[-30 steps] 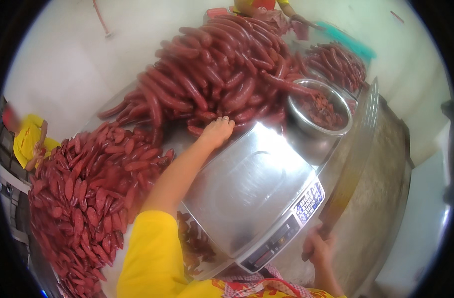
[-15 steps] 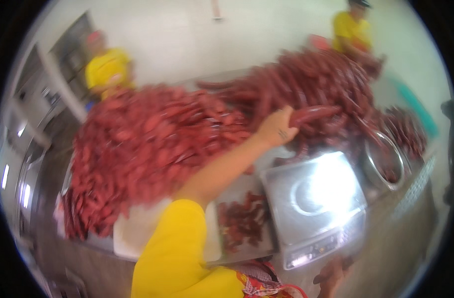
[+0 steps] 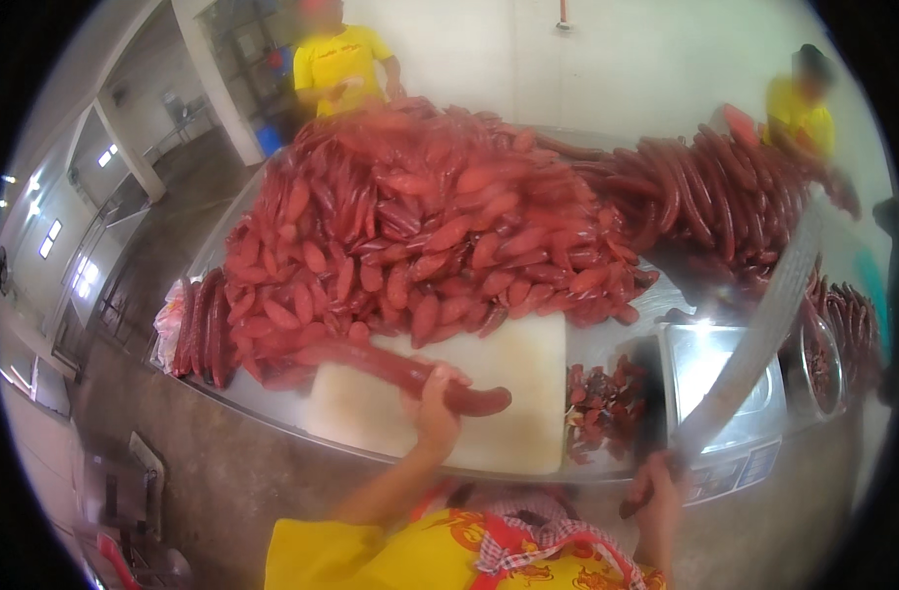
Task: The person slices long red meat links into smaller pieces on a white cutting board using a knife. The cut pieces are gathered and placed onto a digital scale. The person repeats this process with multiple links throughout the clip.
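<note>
My left hand (image 3: 434, 408) grips a long, dark red sausage (image 3: 390, 369) over the white cutting board (image 3: 513, 433). My right hand (image 3: 654, 492) is closed on the handle of a large knife (image 3: 749, 324), its long blade raised diagonally across the steel scale (image 3: 715, 383). A big heap of sliced red sausage (image 3: 420, 226) lies behind the board. A small pile of dark scraps (image 3: 602, 413) sits between board and scale.
The steel table (image 3: 233, 403) also bears whole sausages (image 3: 695, 187) at the back right and a steel bowl (image 3: 818, 364). Two co-workers in yellow shirts (image 3: 331, 64) (image 3: 804, 113) stand behind the table. Walkway, pillars and equipment are at the left.
The view has swung leftward onto the cutting board. My left hand took a sausage from the whole pile and brought it over the board. The knife is now raised higher.
</note>
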Tool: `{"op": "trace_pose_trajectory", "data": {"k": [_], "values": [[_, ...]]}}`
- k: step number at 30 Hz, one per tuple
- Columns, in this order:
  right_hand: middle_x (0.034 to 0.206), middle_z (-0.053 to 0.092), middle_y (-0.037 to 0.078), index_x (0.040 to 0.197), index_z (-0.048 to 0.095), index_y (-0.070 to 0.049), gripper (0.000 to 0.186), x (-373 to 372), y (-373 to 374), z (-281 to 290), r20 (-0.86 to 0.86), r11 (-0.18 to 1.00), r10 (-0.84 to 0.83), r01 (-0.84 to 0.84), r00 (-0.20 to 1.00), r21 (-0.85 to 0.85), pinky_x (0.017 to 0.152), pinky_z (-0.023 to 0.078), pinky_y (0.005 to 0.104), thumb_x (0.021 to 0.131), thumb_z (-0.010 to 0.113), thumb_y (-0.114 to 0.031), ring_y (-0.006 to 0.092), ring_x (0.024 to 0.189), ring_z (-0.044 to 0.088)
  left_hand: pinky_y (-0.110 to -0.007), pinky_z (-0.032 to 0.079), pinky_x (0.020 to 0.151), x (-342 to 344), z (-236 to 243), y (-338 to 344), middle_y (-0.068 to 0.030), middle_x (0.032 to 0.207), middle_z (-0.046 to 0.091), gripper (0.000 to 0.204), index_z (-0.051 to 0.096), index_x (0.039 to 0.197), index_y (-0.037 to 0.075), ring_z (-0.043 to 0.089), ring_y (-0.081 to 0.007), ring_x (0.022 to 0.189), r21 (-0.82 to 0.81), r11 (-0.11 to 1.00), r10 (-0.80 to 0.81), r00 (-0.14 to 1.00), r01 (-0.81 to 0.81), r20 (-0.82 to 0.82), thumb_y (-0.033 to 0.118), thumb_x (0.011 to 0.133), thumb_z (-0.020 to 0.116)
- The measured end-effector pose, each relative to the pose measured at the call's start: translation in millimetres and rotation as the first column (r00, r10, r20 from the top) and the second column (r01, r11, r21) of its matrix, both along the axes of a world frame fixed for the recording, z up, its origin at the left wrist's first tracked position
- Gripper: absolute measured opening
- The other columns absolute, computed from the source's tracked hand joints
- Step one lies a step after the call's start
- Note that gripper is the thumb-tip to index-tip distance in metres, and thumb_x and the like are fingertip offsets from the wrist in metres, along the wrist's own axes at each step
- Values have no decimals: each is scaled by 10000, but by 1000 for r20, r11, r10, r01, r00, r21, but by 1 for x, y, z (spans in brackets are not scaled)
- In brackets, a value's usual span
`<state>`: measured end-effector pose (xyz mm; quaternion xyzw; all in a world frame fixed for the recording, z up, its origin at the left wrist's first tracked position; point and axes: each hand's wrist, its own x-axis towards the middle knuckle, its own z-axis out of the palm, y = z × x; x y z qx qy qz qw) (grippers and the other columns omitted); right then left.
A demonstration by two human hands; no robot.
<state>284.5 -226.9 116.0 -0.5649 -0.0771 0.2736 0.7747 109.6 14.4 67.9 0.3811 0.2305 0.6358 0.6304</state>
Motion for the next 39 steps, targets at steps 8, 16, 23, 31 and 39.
{"op": "trace_pose_trajectory", "data": {"k": [8, 16, 23, 31, 39], "values": [[543, 504, 47, 840, 547, -8, 131, -49, 44, 10, 23, 976, 181, -177, 983, -130, 381, 350, 252, 878, 666, -48, 109, 404, 450, -389, 523, 808, -51, -62, -19, -125, 996, 648, 467, 445, 1236, 51, 646, -239, 942, -493, 855, -316, 914, 159, -253, 428, 976, 540], [540, 506, 36, 836, 551, -7, 140, -72, 41, 6, -3, 976, 128, -126, 992, -179, 386, 357, 245, 883, 669, -66, 100, 406, 452, -372, 539, 763, -79, -40, -13, -127, 1037, 672, 405, 607, 1138, 63, 673, -242, 835, -418, 719, -659, 352, 556, -665, 426, 992, 500], [560, 516, 29, 828, 542, -17, 180, -52, 27, 7, 44, 964, 157, -143, 987, -224, 398, 348, 237, 905, 662, -128, 88, 429, 458, -428, 497, 845, -50, -42, 14, -126, 1014, 673, 340, 648, 1094, 82, 624, -310, 1004, 647, 378, 608, 350, 662, -713, 350, 886, 638], [612, 540, -9, 845, 601, -22, 341, -30, -9, -4, 100, 875, 308, -241, 946, -421, 467, 376, 224, 923, 666, -347, 60, 510, 484, -427, 491, 754, -11, -45, 43, -134, 885, 679, 224, 660, 971, 63, 629, -340, 811, 521, 529, 492, 258, 670, -831, 271, 936, 584], [639, 577, 48, 915, 648, 26, 428, -18, -34, -31, 98, 692, 500, -330, 860, -642, 555, 430, 292, 933, 627, -402, 102, 614, 521, -420, 480, 730, 4, -51, 14, -115, 818, 662, 233, 638, 996, 72, 627, -317, 789, 575, 518, 579, 236, 633, -781, 288, 919, 600]]}}
